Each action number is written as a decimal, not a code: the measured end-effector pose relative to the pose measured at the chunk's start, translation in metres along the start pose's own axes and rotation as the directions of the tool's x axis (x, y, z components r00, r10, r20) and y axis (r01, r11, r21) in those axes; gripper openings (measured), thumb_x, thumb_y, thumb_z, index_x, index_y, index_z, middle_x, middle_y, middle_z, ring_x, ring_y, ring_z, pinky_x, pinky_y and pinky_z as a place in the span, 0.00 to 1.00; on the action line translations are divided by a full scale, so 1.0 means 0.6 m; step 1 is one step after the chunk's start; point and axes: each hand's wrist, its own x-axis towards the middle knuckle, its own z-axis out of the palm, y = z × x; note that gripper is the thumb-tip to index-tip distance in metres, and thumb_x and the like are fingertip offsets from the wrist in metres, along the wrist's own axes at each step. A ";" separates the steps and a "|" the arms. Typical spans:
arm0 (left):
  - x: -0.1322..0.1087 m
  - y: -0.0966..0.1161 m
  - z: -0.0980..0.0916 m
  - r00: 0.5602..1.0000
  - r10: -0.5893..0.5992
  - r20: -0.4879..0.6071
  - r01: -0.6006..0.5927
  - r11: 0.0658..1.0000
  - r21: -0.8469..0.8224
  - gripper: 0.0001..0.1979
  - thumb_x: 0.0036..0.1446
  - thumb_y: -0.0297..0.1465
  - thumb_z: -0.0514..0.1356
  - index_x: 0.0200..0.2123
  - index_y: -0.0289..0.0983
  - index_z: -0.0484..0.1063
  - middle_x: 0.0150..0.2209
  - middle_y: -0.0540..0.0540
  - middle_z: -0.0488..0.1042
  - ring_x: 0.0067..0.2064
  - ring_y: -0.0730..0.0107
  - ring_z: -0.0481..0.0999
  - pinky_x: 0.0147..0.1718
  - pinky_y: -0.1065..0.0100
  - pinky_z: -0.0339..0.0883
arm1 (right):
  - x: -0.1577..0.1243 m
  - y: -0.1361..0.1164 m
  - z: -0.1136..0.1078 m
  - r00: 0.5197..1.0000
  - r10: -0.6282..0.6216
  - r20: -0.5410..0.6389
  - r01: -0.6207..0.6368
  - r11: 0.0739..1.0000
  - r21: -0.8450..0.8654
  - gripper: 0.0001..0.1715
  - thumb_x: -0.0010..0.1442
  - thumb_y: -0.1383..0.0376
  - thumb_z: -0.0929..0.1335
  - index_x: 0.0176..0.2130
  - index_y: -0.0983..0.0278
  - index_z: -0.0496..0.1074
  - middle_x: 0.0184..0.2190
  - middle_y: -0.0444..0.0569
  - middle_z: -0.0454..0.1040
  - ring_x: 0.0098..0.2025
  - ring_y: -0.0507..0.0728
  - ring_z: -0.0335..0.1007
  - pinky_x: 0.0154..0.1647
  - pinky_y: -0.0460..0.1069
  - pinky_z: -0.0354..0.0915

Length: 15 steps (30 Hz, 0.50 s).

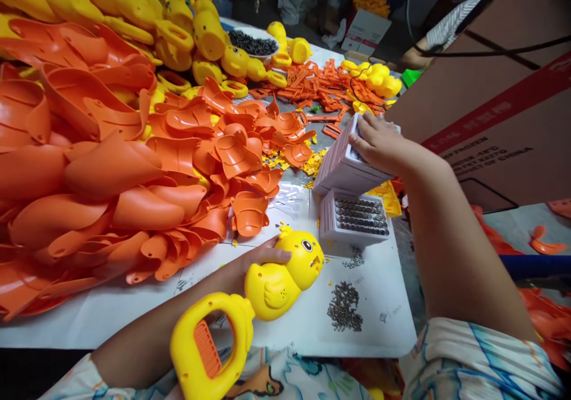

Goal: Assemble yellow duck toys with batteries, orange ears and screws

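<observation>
My left hand (270,251) is wrapped round a yellow toy duck (272,290), whose loop handle (212,346) with a ribbed orange insert points toward me. The duck's eye faces up, and a gap shows where its beak would be. My right hand (377,141) lies with fingers stretched over the top of a tall stack of white trays (341,165); what its fingertips touch is partly hidden. Just in front stands a shorter tray stack (330,216), its top tray holding rows of small round metallic pieces (361,214).
Piles of orange beak-shaped parts (120,168) and yellow duck bodies (209,31) fill the left and back. Small screws (345,306) lie on the white sheet (383,293). A bowl of black pieces (252,43) stands behind. A cardboard box (504,109) rises at right, near another person's arm (417,58).
</observation>
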 end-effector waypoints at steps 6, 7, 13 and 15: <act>0.014 -0.015 -0.029 0.998 -0.031 0.062 0.033 0.999 -0.029 0.36 0.41 0.40 0.74 0.54 0.35 0.74 0.44 0.37 0.81 0.38 0.56 0.82 0.34 0.62 0.77 | -0.017 0.008 0.027 0.989 -0.016 -0.150 0.034 0.992 0.122 0.53 0.68 0.35 0.53 0.76 0.66 0.45 0.74 0.55 0.33 0.76 0.74 0.24 0.73 0.74 0.24; 0.010 -0.014 -0.027 0.997 -0.033 0.066 0.035 0.999 -0.034 0.35 0.43 0.40 0.73 0.55 0.36 0.73 0.44 0.37 0.81 0.38 0.57 0.82 0.34 0.63 0.77 | -0.019 0.010 0.029 0.988 -0.003 -0.155 0.023 0.992 0.125 0.53 0.68 0.35 0.53 0.76 0.66 0.45 0.74 0.55 0.33 0.76 0.74 0.24 0.73 0.74 0.23; -0.012 -0.003 -0.007 0.998 -0.064 -0.001 0.064 0.996 -0.056 0.31 0.51 0.37 0.69 0.58 0.38 0.70 0.45 0.39 0.81 0.38 0.59 0.82 0.33 0.65 0.76 | -0.025 -0.013 0.012 0.996 0.037 -0.084 -0.030 0.996 0.086 0.51 0.70 0.39 0.55 0.76 0.69 0.45 0.73 0.58 0.34 0.76 0.73 0.28 0.76 0.70 0.31; -0.012 0.000 -0.008 0.996 -0.081 0.027 0.082 0.995 -0.053 0.30 0.53 0.38 0.68 0.58 0.36 0.71 0.46 0.38 0.81 0.38 0.60 0.82 0.33 0.66 0.76 | -0.028 -0.026 0.003 0.997 0.076 -0.032 -0.076 0.997 0.027 0.48 0.72 0.43 0.55 0.76 0.69 0.44 0.74 0.57 0.33 0.77 0.70 0.29 0.77 0.68 0.33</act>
